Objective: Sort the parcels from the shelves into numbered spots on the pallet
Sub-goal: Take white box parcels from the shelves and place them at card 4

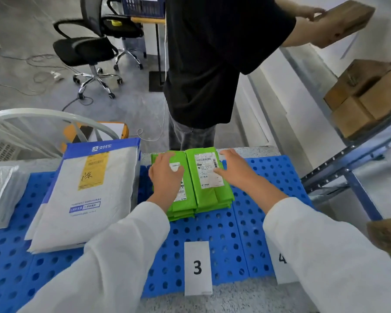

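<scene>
Two stacks of green parcels lie side by side on the blue perforated pallet (pixel 212 231), above the white card marked 3 (pixel 198 267). My left hand (pixel 166 175) rests flat on the left green stack (pixel 181 206), fingers spread over its label. My right hand (pixel 234 169) lies flat on the right edge of the right green stack (pixel 204 172), beside its white shipping label. Neither hand grips a parcel. A card marked 4 (pixel 282 258) is partly hidden by my right sleeve.
A white and blue mailer pile (pixel 86 199) lies left of the green stacks; clear bagged parcels (pixel 0 193) sit at the far left. A person in black (pixel 208 64) stands beyond the pallet holding a cardboard box (pixel 345 21). Metal shelving with brown boxes (pixel 366 96) stands right.
</scene>
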A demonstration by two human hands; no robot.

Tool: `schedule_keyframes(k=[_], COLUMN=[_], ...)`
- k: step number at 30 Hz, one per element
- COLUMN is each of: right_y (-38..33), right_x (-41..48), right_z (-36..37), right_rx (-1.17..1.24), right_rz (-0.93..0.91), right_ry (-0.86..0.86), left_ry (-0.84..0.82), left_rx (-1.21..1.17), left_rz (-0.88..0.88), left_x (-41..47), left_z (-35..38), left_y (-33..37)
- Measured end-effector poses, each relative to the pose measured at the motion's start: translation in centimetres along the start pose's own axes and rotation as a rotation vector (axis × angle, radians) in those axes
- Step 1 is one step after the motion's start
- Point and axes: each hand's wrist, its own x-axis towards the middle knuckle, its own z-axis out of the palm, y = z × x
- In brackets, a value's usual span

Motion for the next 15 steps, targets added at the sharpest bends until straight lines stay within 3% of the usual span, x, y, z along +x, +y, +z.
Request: schedule_keyframes(k=[3,7,10,15], right_y=[-1.0,-1.0,-0.1,1.9], right_x=[-1.4,-4.1,-6.9,-14.8], right_z=[-2.4,-4.7,-6.1,-7.5], right_rx=[-0.093,-0.179,-0.209,-0.178], right_rz=[-0.038,-0.014,0.026,0.127], right_ry=[0.039,0.098,0.149,0.228], left_ry=[-0.16,-0.214,-0.232,-0.329], left_rx=[0.193,0.574,0.604,0.532], left_rz=[0.301,0.684,0.808,0.864], left_x=[-0.4,-1.1,-2.5,-7.9], left_z=[-1.2,-2.6,-3.6,-3.5], left_y=[2.9,6.4,9.6,13.5])
